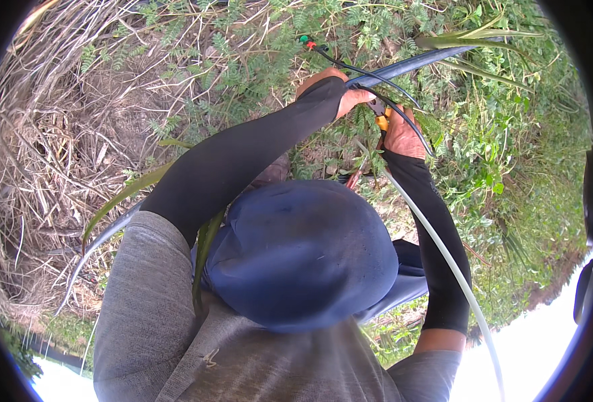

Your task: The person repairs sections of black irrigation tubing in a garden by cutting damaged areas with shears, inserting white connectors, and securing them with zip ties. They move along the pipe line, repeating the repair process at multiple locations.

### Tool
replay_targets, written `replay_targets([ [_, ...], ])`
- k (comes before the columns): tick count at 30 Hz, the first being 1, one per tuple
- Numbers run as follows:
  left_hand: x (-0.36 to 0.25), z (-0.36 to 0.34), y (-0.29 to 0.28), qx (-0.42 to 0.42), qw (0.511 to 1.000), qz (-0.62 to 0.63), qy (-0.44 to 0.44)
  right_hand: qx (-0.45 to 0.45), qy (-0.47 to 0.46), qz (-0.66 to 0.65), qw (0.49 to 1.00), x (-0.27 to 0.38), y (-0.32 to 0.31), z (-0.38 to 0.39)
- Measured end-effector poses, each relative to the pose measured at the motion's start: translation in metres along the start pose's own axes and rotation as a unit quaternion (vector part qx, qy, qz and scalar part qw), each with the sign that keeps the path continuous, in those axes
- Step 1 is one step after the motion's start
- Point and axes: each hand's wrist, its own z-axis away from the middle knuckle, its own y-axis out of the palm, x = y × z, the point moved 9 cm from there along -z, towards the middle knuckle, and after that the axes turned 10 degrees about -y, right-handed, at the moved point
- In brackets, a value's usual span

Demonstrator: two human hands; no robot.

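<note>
**A:** What are the fingers doing?

**B:** The left hand (342, 90), up near one o'clock in the frame, is clenched around a thick dark hose (410, 65) – the fingers wrap it where it enters the fist. The right hand (401, 136) sits just beside and below, curled shut on an orange-handled tool (381, 120); only a sliver of the handle shows between the two hands, so I cannot tell what kind of tool it is.

**A:** And where does the hose go?

**B:** From the left fist it runs toward two o'clock, arching over the greenery. Thin black tubes (377, 84) cross both hands; one ends at twelve o'clock in a small red-and-green fitting (306, 41).

**A:** Anything else close by?

**B:** A pale tube (444, 254) slants from the right wrist down to five o'clock. Both forearms wear black sleeves (243, 157). At the centre is a blue hat (303, 254) above a grey shirt (149, 308) – filling the lower frame. Dry straw (48, 154) lies at nine o'clock, leafy weeds (511, 154) at three.
</note>
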Motion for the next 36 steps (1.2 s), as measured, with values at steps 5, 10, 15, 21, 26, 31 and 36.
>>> replay_targets([
  [5, -0.002, 0.006, -0.004, -0.005, 0.999, -0.016, -0.036, -0.016, -0.017, -0.015, 1.0, 0.002, 0.006, 0.002],
  [10, -0.001, 0.004, -0.008, -0.033, 0.999, -0.025, -0.024, 0.016, 0.014, -0.028, 0.999, 0.008, 0.004, -0.002],
  [15, -0.002, -0.001, -0.009, -0.069, 0.997, -0.023, 0.015, -0.011, 0.01, -0.021, 1.0, 0.007, 0.005, -0.004],
  [21, -0.004, -0.004, 0.008, 0.058, 0.992, -0.06, 0.093, -0.101, -0.052, -0.074, 0.991, 0.009, -0.02, 0.01],
  [26, 0.001, -0.024, 0.013, 0.293, 0.931, 0.212, 0.05, 0.041, 0.057, -0.23, 0.971, -0.046, 0.048, 0.07],
  [31, 0.014, -0.067, 0.009, 0.173, 0.852, 0.468, -0.155, 0.06, 0.112, -0.164, 0.978, -0.094, 0.127, 0.1],
  [36, -0.029, -0.053, -0.01, 0.108, 0.872, 0.471, -0.083, 0.149, 0.101, -0.126, 0.976, -0.11, 0.151, 0.11],
])
